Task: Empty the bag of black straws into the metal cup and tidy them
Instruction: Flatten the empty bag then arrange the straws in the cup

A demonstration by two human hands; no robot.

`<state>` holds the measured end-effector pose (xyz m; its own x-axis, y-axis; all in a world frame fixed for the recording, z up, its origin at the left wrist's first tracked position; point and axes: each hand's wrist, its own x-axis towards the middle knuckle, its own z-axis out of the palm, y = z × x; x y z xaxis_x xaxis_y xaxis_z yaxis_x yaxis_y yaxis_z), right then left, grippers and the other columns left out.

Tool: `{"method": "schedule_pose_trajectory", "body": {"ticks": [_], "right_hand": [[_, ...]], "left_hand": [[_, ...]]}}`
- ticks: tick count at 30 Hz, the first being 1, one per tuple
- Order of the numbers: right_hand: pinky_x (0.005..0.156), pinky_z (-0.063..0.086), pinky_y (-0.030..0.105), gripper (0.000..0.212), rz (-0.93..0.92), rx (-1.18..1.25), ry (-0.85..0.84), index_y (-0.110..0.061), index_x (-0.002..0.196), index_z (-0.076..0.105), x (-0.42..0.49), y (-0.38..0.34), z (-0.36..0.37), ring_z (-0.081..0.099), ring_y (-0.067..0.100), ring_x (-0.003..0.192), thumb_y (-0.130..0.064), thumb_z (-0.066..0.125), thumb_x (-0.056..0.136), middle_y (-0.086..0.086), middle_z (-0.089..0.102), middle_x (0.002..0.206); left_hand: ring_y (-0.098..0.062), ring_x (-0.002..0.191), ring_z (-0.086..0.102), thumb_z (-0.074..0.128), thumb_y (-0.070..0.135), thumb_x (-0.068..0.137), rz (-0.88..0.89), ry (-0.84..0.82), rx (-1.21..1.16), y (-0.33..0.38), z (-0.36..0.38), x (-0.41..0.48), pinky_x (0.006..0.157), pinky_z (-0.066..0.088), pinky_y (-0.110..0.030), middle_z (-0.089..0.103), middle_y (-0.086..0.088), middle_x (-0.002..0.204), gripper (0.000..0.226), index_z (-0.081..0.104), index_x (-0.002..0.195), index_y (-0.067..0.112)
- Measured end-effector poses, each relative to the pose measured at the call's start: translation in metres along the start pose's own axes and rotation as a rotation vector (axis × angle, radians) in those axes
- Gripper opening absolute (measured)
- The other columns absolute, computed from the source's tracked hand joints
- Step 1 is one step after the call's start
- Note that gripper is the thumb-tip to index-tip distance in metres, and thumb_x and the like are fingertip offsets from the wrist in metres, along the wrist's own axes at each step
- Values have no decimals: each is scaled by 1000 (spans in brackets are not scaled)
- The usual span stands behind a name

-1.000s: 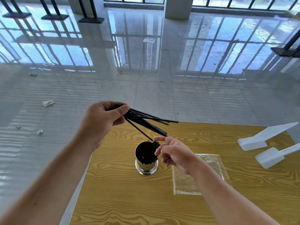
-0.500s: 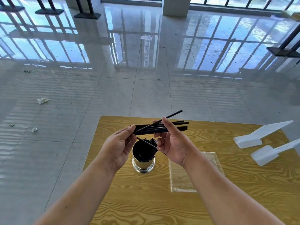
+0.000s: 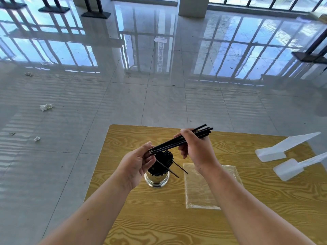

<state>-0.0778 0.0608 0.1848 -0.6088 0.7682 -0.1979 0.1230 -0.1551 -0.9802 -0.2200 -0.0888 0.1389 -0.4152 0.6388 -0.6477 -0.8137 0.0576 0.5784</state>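
Partly hidden: straws (image 3: 169,145) inside right hand (image 3: 196,151); left hand (image 3: 136,165) overlaps metal cup (image 3: 157,181).

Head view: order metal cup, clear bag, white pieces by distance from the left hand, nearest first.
1. metal cup, right beside the left hand.
2. clear bag, flat on the table, right of the cup.
3. white pieces, at the table's far right edge.
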Motion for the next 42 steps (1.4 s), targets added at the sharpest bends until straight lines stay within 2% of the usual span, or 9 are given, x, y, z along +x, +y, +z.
{"method": "schedule_pose_trajectory", "body": {"ticks": [7,12,14,18,21,27,32,35,42], "right_hand": [[39,44,28,29,-81,-132,151,-13,77,80,10,-1,-15,58,20,44,-21,60,97,11,69,56],[46,47,41,41,-139,-476,96,-6,69,71,11,13,7,59,35,49,-37,58,94,11,68,56],[49,44,40,45,-106,-559,-29,-12,63,63,9,24,20,50,21,44,-42,59,97,2,61,52],[55,43,22,35,-58,-779,-172,-31,101,67,7,42,23,57,5,61,-64,65,90,-11,64,73],[46,38,18,40,-49,-667,-94,-32,112,65,5,44,6,45,2,52,-67,62,93,-10,57,70],[53,39,18,56,-6,-592,70,-17,79,64,7,35,-38,40,1,47,-68,51,99,-19,51,53],[64,55,34,62,387,277,-100,-12,118,70,4,23,-51,66,21,71,-68,66,91,10,73,90],[68,62,36,66,392,533,-295,-15,125,70,1,16,-46,72,24,78,-58,86,78,12,75,99],[61,56,31,23,75,174,-147,-9,104,77,2,-5,-11,67,22,68,-22,59,109,10,75,81]], "left_hand": [[-13,59,67,81,20,88,-11,36,22,2,-13,0,52,60,-23,70,-9,75,13,76,89,8],[-11,55,65,81,21,86,-13,12,10,8,-17,-7,51,60,-21,68,-7,71,15,78,75,12],[-11,53,64,81,22,86,-7,0,-8,10,-18,-9,51,60,-21,67,-6,70,16,78,73,13],[-9,52,64,80,24,87,3,5,-37,17,-19,-12,50,59,-20,66,-5,69,19,78,71,14],[-7,51,60,82,28,85,9,4,-71,23,-21,-13,48,57,-18,63,-2,69,20,74,70,17],[-4,50,54,81,31,85,38,-100,-221,33,-20,-11,43,50,-14,57,3,67,24,64,71,21],[-3,50,52,81,30,85,60,-142,-394,36,-13,-10,43,47,-12,56,6,64,24,64,71,22],[-3,50,53,82,30,83,47,-128,-408,32,-5,-10,43,47,-12,56,6,64,24,64,70,22],[-10,63,67,82,27,86,54,-66,-236,12,4,-9,57,60,-21,71,-4,82,17,69,87,15]]}}
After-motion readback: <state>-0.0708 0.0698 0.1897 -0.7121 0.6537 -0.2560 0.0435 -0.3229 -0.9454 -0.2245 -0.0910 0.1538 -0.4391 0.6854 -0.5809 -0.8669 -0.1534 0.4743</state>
